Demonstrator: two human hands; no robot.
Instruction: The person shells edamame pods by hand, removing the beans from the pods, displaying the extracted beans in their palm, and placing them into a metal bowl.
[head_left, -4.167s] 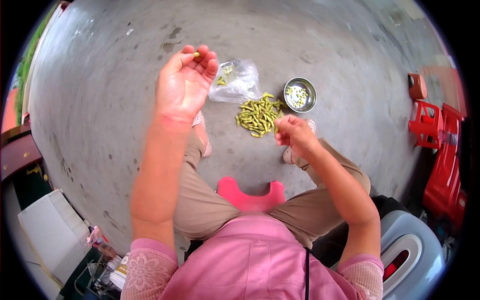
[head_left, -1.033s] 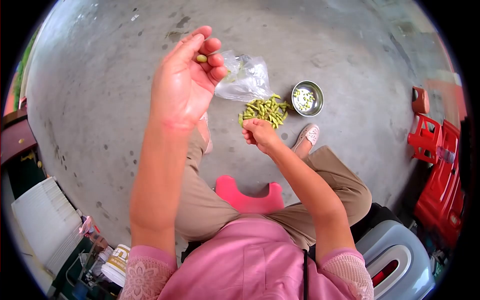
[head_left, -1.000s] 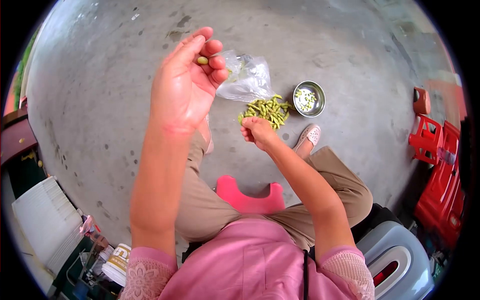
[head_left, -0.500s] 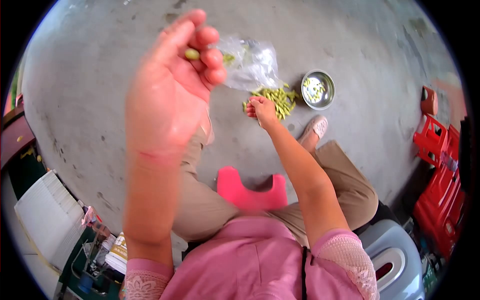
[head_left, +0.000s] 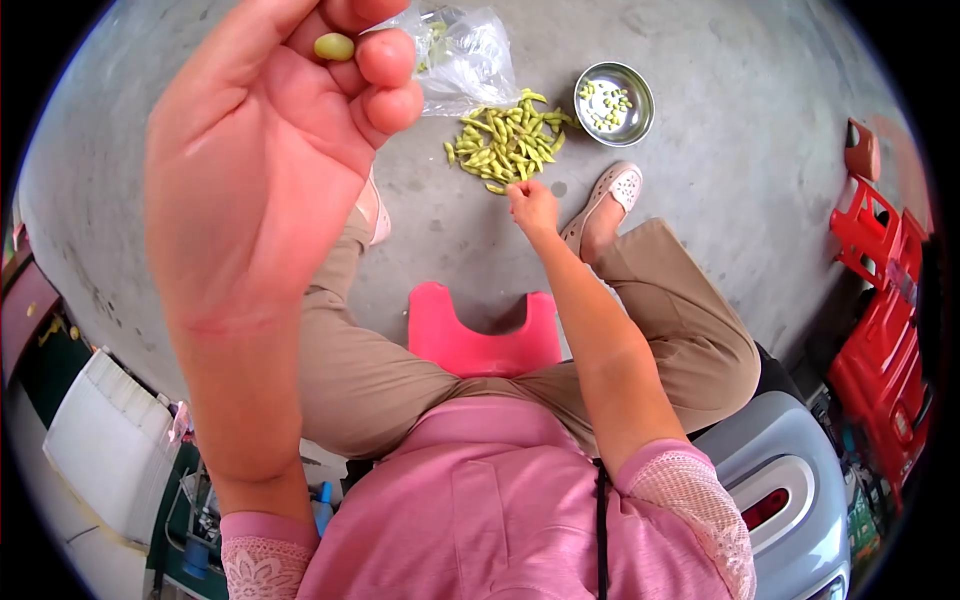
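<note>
Raised close to the camera is my left hand [head_left: 270,170], palm toward me with its fingers curled. A shelled green soybean [head_left: 333,46] rests in those fingers; the topmost fingertips are cut off by the frame. Lower down, my right hand [head_left: 535,207] pinches the end of a soybean pod [head_left: 496,188] at the near edge of a pile of pods [head_left: 505,140] on the floor. Behind the pile lies a clear plastic bag [head_left: 465,65], with some green showing inside. A steel bowl [head_left: 614,104] right of the pile holds several shelled beans.
A pink stool [head_left: 480,340] stands between my legs. Grey concrete floor [head_left: 720,130] surrounds the pods. To my right are red plastic stools [head_left: 870,235] and a grey plastic stool [head_left: 790,490]. At the left is a white ribbed panel [head_left: 105,440].
My left hand has come nearer the camera with the bean. My right hand has shifted from over the pile to its near edge, now pinching a pod. The view has tilted.
</note>
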